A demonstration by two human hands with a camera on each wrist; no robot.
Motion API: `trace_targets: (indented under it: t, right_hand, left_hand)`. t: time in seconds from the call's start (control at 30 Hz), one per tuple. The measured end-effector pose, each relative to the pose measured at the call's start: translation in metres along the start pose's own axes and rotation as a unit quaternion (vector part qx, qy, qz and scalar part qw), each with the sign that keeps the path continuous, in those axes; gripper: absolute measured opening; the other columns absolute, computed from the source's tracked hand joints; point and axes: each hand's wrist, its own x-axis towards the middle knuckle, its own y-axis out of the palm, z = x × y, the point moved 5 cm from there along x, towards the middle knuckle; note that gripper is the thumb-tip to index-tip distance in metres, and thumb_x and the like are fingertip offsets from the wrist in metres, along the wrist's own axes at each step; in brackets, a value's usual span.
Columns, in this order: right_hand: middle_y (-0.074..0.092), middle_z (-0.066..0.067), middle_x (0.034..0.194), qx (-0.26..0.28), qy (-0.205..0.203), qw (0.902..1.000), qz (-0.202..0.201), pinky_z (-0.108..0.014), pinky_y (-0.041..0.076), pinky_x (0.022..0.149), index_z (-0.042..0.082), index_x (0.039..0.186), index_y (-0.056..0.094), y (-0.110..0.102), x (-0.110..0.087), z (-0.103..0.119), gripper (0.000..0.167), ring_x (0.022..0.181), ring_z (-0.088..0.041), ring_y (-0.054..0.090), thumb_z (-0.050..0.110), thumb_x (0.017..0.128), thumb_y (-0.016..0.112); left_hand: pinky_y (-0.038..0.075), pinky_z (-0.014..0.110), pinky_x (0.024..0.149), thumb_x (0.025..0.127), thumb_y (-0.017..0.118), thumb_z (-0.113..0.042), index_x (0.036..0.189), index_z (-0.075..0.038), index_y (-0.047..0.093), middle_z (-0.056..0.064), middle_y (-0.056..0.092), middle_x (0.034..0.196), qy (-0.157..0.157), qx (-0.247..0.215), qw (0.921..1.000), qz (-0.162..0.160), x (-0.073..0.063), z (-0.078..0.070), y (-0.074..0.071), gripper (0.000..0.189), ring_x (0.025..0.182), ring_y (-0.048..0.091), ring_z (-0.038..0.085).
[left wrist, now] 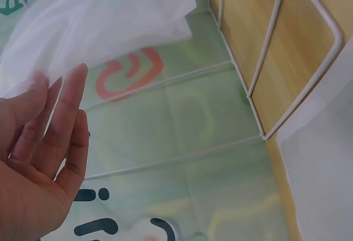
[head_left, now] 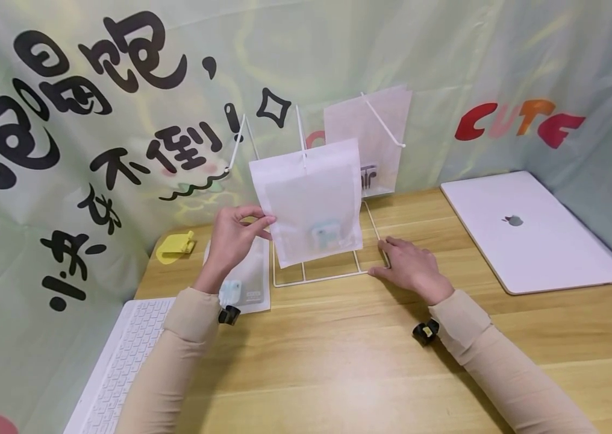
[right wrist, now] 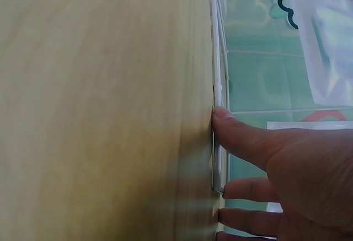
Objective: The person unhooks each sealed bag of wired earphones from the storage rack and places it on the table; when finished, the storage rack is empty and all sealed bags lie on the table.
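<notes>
In the head view a white translucent pouch (head_left: 306,199) hangs from a hook of a white wire display rack (head_left: 327,278). A small pale blue item shows faintly through it. My left hand (head_left: 235,236) pinches the pouch's left edge between thumb and fingers; the left wrist view shows the thumb at the pouch film (left wrist: 121,26). My right hand (head_left: 409,265) rests at the rack base's front right corner, fingers extended. The right wrist view has its thumb (right wrist: 242,136) against the front wire (right wrist: 217,59). Behind, a second pouch (head_left: 387,132) hangs on another hook.
Left of the rack lies another pouch (head_left: 254,277) on the wooden table (head_left: 327,361). A yellow object (head_left: 176,244) is at the back left, a white keyboard (head_left: 132,343) at the left edge. A closed laptop (head_left: 533,235) lies right. A printed curtain (head_left: 436,60) stands behind.
</notes>
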Motion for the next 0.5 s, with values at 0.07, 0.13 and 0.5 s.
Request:
trace_targets:
  t: [0.07,0.13,0.5]
  right_hand:
    - [0.037,-0.019,0.152,0.001,0.0,1.0,0.001,-0.071,0.036,0.091,0.008,0.146,0.046,0.001,0.0,0.0,0.074,0.13,-0.046,0.041,0.053,0.091,0.065]
    - [0.037,-0.02,0.152,0.001,-0.001,1.0,0.001,-0.071,0.037,0.09,0.008,0.146,0.046,0.0,0.001,0.0,0.075,0.13,-0.046,0.042,0.054,0.091,0.065]
    - [0.037,-0.019,0.152,0.002,0.0,1.0,0.003,-0.071,0.037,0.091,0.008,0.146,0.046,0.0,0.0,0.0,0.075,0.129,-0.046,0.043,0.054,0.091,0.065]
  left_hand:
    - [0.023,0.025,0.039,0.088,0.077,-0.018,0.085,-0.006,0.077,0.002,0.074,0.086,-0.002,-0.001,1.0,0.002,-0.003,-0.001,-0.001,0.012,0.059,0.07,0.017]
    - [0.022,0.025,0.039,0.088,0.078,-0.019,0.086,-0.006,0.078,0.003,0.074,0.086,-0.001,0.003,1.0,0.002,-0.006,-0.003,-0.002,0.012,0.059,0.07,0.016]
    - [0.021,0.024,0.036,0.087,0.078,-0.013,0.083,-0.007,0.078,0.001,0.074,0.081,0.033,0.015,0.9994,-0.002,-0.019,-0.016,-0.007,0.008,0.055,0.068,0.014]
